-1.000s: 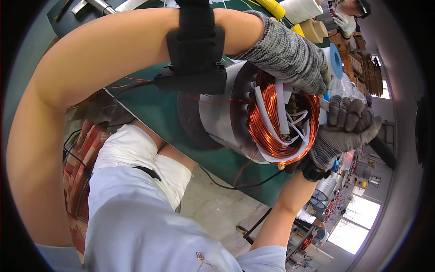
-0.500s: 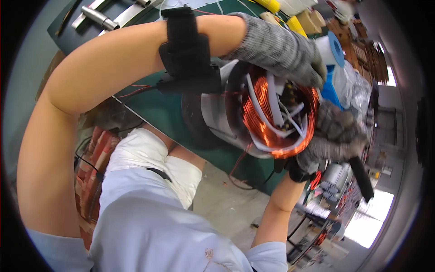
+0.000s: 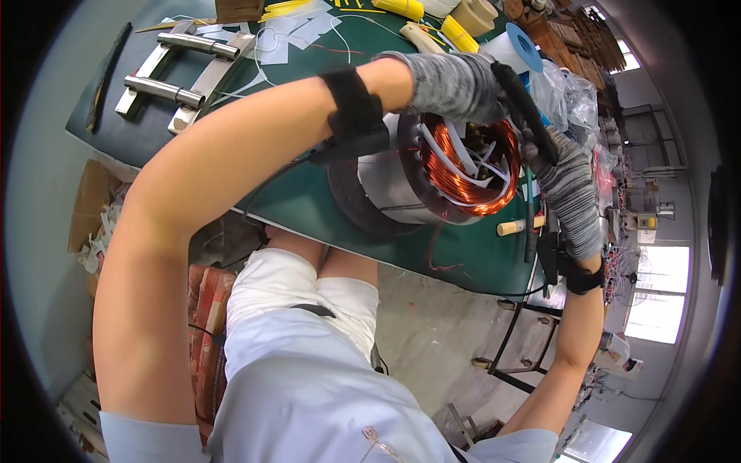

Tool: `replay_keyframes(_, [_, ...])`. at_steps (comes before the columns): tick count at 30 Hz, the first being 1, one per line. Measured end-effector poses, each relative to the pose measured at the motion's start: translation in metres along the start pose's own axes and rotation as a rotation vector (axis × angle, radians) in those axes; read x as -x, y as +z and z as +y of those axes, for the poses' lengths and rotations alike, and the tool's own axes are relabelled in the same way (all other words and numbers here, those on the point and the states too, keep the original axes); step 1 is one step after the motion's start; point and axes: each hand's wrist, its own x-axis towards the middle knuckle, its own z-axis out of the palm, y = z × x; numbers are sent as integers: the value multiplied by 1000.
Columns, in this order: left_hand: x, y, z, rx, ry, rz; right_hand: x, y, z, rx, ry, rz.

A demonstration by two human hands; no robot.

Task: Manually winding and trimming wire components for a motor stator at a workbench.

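A motor stator (image 3: 382, 185) with a grey metal shell stands tilted on the green tabletop, its open end showing copper windings (image 3: 444, 166) with white insulating strips between them. My left hand (image 3: 475, 92), in a grey knitted glove, reaches over to the far rim of the windings; its fingertips are hidden. At the windings' right side, my right hand (image 3: 544, 150), gloved alike, is closed around a black stick-shaped tool (image 3: 525, 108) that slants up in front of the left hand. A thin red wire (image 3: 436, 247) hangs from the stator onto the table.
A wooden handle (image 3: 521, 225) and a dark bar (image 3: 530, 208) lie near the right edge. Metal frame parts (image 3: 177, 92) lie at the far left. Yellow bundles (image 3: 459, 35), a white-and-blue spool (image 3: 509, 50) and plastic bags (image 3: 571, 96) stand behind. A wheeled black frame (image 3: 525, 347) is on the floor.
The black tool has swung from pointing down at lower right to slanting up by the windings. My right hand has turned with it. The whole view has shifted, showing more of the table.
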Motion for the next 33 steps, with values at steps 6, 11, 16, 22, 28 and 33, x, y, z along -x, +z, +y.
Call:
replay_keyframes(6, [9, -15, 29, 226, -90, -156, 14, 26, 11, -928, 424, -72])
replay_keyframes(11, [5, -4, 13, 70, 48, -30, 23, 37, 21, -1085, 423, -76])
replay_keyframes(16, [11, 9, 7, 228, -23, 179, 59, 114, 99, -567, 581, 79])
replay_keyframes(22, [80, -32, 3, 523, 101, 791, 94, 125, 134, 242, 217, 361])
replay_keyframes(28, [176, -26, -80, -512, -467, 166, 117, 117, 53, -233, 122, 328])
replay_keyframes(33, [139, 30, -104, -694, -538, 101, 157, 133, -3, -435, 161, 370])
